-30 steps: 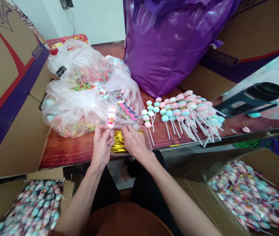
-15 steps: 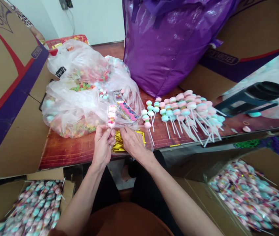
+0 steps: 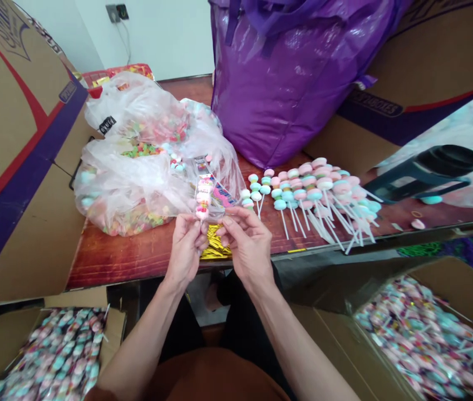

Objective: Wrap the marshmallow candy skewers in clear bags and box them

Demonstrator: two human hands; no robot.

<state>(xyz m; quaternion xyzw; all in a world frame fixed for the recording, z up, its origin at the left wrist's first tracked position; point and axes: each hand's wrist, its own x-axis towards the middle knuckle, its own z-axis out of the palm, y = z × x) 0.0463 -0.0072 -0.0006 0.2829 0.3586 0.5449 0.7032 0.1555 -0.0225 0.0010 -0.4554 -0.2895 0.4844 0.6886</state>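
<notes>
My left hand [image 3: 187, 239] is closed in a pinch around the gathered lower end of a wrapped marshmallow skewer [image 3: 203, 196], which it holds upright. Close beside it, my right hand [image 3: 248, 239] has thumb and forefinger pinched together; whatever is between them is too small to make out. Below and between both hands are gold twist ties [image 3: 216, 245] in a clear plastic tray, partly hidden by the right hand. Printed wrappers [image 3: 223, 196] lie just behind the hands. Unwrapped marshmallow skewers [image 3: 314, 192] lie in rows to the right, sticks toward me.
Plastic bags of sweets [image 3: 132, 184] stand left, a purple bag [image 3: 286, 94] behind. A dark bottle [image 3: 424, 172] lies right. Open cartons with wrapped skewers stand below, left [image 3: 48, 356] and right [image 3: 424, 334]. A large cardboard box [image 3: 19, 139] rises at left.
My right hand has lifted out of the twist tie tray and come up beside the left, fingers pinched. The left hand and wrapped skewer have shifted slightly right.
</notes>
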